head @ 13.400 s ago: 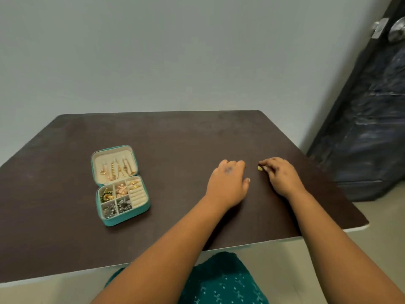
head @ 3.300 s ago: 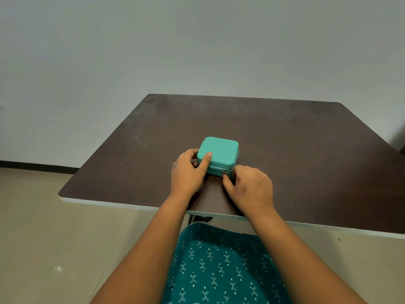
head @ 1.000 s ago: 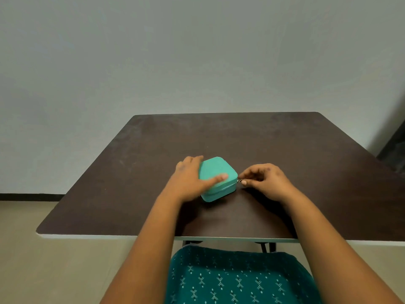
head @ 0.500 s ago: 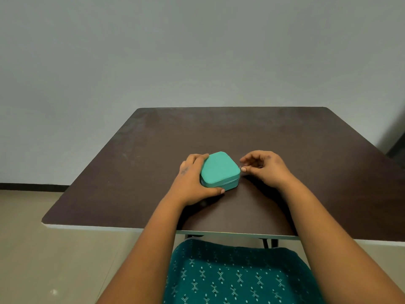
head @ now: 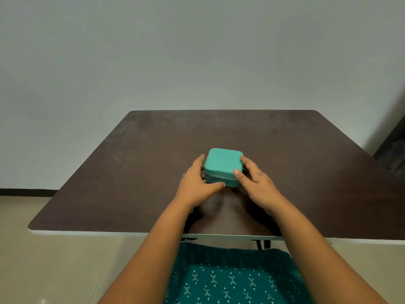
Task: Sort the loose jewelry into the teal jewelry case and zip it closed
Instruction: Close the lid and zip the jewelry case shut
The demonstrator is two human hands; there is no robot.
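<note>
The teal jewelry case (head: 223, 164) lies closed on the dark brown table (head: 306, 172), a little in front of the table's middle. Its lid is down and the zip line runs along the near side. My left hand (head: 197, 185) holds the case's left side, thumb along the near lower edge. My right hand (head: 256, 181) holds the right side, thumb on the near right corner of the lid and fingers against the right wall. No loose jewelry shows on the table.
A pale wall stands right behind the table's far edge. A dark door area (head: 392, 150) is at the far right. Beige floor lies to the left. My lap in teal patterned cloth (head: 230, 277) is below the table's near edge.
My right hand has left the zip pull at the case's right corner and now grips the right side. The case has turned square to me and sits between both hands.
</note>
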